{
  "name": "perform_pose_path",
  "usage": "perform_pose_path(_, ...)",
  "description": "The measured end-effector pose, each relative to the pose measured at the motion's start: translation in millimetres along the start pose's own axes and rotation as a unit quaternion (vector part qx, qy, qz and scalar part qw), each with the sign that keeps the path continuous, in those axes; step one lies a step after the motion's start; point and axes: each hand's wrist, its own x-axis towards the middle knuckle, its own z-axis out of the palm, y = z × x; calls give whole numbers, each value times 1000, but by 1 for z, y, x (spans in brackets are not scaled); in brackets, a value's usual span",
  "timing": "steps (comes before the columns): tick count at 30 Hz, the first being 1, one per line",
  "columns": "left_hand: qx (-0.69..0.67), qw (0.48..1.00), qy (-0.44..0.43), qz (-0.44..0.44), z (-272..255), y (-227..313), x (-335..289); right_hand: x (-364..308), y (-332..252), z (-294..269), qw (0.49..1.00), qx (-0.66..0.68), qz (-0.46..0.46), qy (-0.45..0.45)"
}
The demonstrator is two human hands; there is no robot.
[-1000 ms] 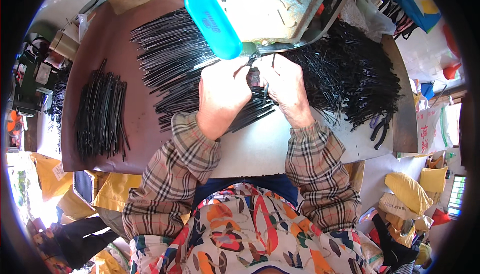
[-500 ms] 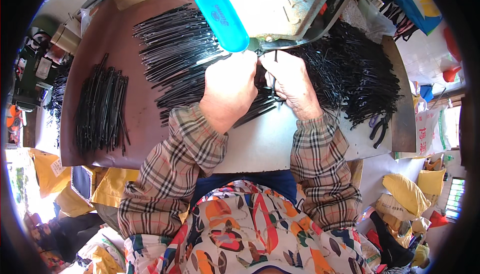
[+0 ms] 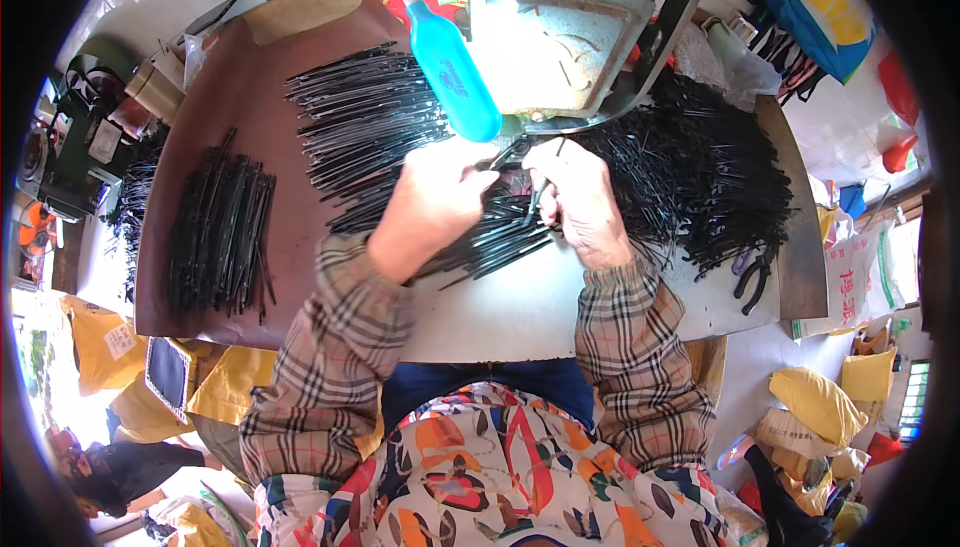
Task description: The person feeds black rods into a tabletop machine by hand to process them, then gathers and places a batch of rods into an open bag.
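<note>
My left hand [image 3: 430, 202] is closed at the foot of a metal machine [image 3: 600, 32], its thumb and fingers pinching a thin black strip [image 3: 508, 155]. Close by on the right, my right hand [image 3: 580, 197] has its fingers curled around another slim black piece [image 3: 536, 205] that hangs down along the fingertips. The exact shape of both pieces is partly hidden by the fingers. Just above my hands, a blue lamp [image 3: 455, 77] throws bright light on the machine front. Beneath them lie several loose black strips [image 3: 510, 242] on the pale tabletop.
A neat row of black strips [image 3: 365, 107] lies left of the machine, with another bundle [image 3: 220, 232] at the far left on the brown sheet [image 3: 285, 237]. To the right rises a tangled black heap [image 3: 725, 167]. Black-handled pliers [image 3: 757, 277] rest near the table's right edge.
My left hand has moved left, away from my right hand, opening a gap where black pieces show. The whole view has shifted, showing more of the machine.
</note>
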Motion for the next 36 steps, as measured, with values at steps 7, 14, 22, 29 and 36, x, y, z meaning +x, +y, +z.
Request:
perform_pose_path(7,-349,876,-99,-318,-30,0,1,13,9,-1,991,98,79,55)
perform_pose_path(14,-461,831,-111,-290,-18,-10,-1,12,9,-3,991,113,35,57)
perform_pose_path(22,-448,811,-117,-357,-25,-9,0,13,9,-3,991,114,33,66)
perform_pose_path(29,-471,801,-78,-360,-16,-11,1,11,5,-4,993,100,29,58)
perform_pose_path(36,-482,798,-66,-356,-15,-9,2,11,12,-5,993,99,17,67)
